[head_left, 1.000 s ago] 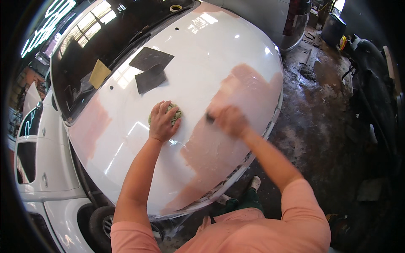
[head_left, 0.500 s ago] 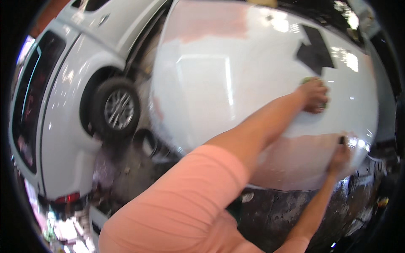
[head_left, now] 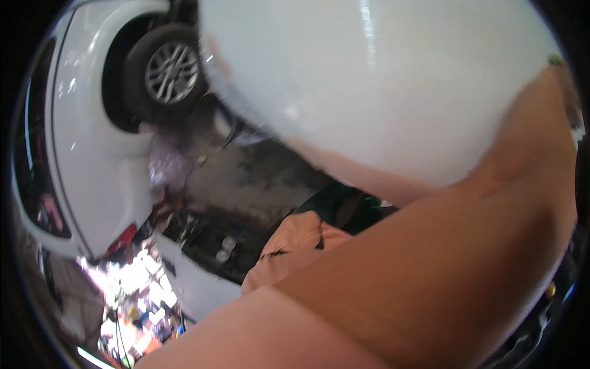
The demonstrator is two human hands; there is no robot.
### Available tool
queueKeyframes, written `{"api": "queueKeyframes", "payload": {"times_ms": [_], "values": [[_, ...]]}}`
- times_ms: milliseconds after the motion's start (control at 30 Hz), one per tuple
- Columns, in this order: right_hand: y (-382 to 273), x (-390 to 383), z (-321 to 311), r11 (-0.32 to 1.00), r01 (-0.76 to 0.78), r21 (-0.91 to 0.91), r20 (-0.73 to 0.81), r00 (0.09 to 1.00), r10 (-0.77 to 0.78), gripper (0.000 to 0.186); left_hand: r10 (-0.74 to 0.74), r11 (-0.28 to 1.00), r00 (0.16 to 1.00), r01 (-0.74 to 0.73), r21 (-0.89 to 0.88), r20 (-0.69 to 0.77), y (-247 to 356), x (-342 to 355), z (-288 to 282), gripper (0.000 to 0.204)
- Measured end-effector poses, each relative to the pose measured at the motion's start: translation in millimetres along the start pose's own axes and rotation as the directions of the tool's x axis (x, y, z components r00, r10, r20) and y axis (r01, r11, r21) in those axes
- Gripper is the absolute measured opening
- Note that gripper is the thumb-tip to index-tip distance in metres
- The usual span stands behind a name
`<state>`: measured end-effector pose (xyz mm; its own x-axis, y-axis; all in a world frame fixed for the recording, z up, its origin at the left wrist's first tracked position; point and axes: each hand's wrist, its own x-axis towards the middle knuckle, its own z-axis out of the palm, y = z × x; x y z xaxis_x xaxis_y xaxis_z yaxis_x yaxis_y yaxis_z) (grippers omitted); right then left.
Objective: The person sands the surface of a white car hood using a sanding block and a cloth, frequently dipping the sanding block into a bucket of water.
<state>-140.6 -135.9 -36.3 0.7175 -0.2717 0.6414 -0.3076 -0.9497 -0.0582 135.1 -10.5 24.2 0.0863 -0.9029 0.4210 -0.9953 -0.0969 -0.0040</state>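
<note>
My left hand is at the far right rim, partly cut off, at the end of my outstretched left arm. Beside its fingers shows a bit of a green pad, which the hand is closed on. Under the arm spreads a large white car panel, glossy, with a pinkish patch along its near edge. The forearm hides part of that edge. My right hand is out of view.
A white car stands at the left, its front wheel arch holding a wheel; a red tail light sits low on it. A narrow strip of grey floor separates car and panel. A white-edged dark part lies lower left.
The view has swung left and closer, so my left hand now sits at the right rim. My right hand, with a small black thing, and the dark sheets on the panel have left the view.
</note>
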Motion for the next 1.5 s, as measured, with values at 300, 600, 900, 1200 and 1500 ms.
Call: {"api": "queueKeyframes", "payload": {"times_ms": [300, 600, 900, 1200, 1500], "values": [[-27, -41, -45, 0.99, 0.005, 0.14, 0.176, 0.984, -0.03, 0.039, 0.023, 1.0, 0.988, -0.02, 0.023, -0.151, 10, -12, 8, 0.025], [-113, -45, -42, 0.972, -0.163, 0.17, 0.009, 0.986, 0.164, 0.039, 0.008, 1.0, 0.991, -0.007, 0.008, -0.134, 6, -48, -42, 0.035], [32, -29, -29, 0.812, -0.583, -0.028, -0.092, 0.81, 0.579, 0.026, 0.015, 1.0, 0.991, -0.012, 0.026, -0.133, 32, -7, -12, 0.03], [51, -28, -59, 0.829, -0.557, 0.05, 0.017, 0.831, 0.557, 0.03, 0.071, 0.997, 0.996, -0.073, -0.035, -0.06, 56, 35, -10, 0.023], [-119, -72, -53, 0.884, -0.458, 0.088, -0.03, 0.886, 0.462, 0.033, 0.025, 0.999, 1.0, -0.024, 0.023, -0.019, 42, 27, -11, 0.017]]}}
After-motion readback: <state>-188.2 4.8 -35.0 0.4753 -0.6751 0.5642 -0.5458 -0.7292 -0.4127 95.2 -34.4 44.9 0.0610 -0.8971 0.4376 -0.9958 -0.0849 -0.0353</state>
